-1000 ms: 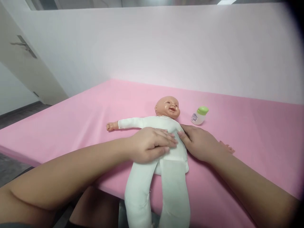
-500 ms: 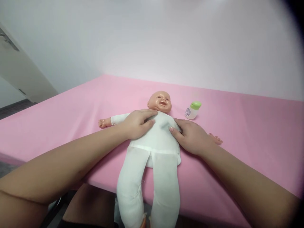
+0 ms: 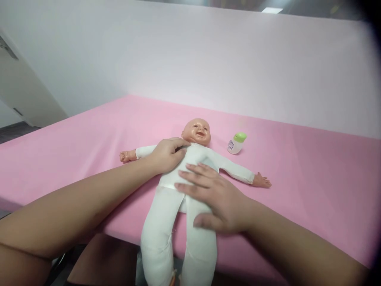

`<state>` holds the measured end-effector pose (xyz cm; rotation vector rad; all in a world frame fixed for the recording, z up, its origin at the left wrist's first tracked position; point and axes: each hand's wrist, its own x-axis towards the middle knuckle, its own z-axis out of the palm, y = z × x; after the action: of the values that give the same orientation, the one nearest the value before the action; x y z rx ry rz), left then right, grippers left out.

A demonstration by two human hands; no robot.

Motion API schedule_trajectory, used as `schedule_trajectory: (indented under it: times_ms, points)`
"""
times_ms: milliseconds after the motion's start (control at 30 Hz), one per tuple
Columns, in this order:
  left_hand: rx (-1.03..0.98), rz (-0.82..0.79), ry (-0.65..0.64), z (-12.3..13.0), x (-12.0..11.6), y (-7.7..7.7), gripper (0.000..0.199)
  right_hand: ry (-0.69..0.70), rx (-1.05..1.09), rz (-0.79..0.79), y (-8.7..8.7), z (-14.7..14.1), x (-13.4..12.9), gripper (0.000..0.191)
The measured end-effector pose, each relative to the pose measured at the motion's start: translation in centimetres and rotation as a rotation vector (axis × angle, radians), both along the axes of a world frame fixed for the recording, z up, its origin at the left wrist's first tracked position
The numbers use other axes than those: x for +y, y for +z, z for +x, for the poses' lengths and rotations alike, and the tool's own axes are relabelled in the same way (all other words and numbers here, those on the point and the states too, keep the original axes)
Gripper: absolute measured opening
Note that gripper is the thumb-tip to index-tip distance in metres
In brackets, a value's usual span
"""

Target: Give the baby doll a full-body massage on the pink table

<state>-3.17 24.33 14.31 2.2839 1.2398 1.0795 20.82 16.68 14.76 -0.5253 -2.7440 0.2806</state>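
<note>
Head: can't read label [image 3: 230, 146] on bottle [image 3: 236, 147] or tell contents; see left hand [image 3: 168, 155] on doll [image 3: 193, 156], right hand [image 3: 224, 202] apart, over it.

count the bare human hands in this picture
2: the bare left hand lies on the chest of the white cloth-bodied, plastic-headed baby doll; the bare right hand is over its lower torso and one leg, contact unclear.
</note>
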Motion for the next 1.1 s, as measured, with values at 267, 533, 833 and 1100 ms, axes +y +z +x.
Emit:
schedule_trajectory:
  times_ms: [267, 533, 833, 1100]
  points:
    - [0.072, 0.045, 0.002, 0.1, -0.1, 0.1, 0.035, -0.506, 0.011, -0.052, -1.6, 1.7, 4.5, 0.071]
    - [0.219, 0.236, -0.084, -0.6, -1.8, 1.7, 0.026, -0.683, 0.01, -0.194, -0.2, 2.5, 4.5, 0.059]
    - [0.161, 0.037, -0.653, 1.0, -7.4, 3.5, 0.028, -0.711, 0.021, -0.195, -0.2, 2.7, 4.7, 0.053]
    - [0.332, 0.046, -0.589, 1.5, -5.9, 2.6, 0.048, -0.7, 0.066, -0.225, 0.0, 2.6, 4.6, 0.05]
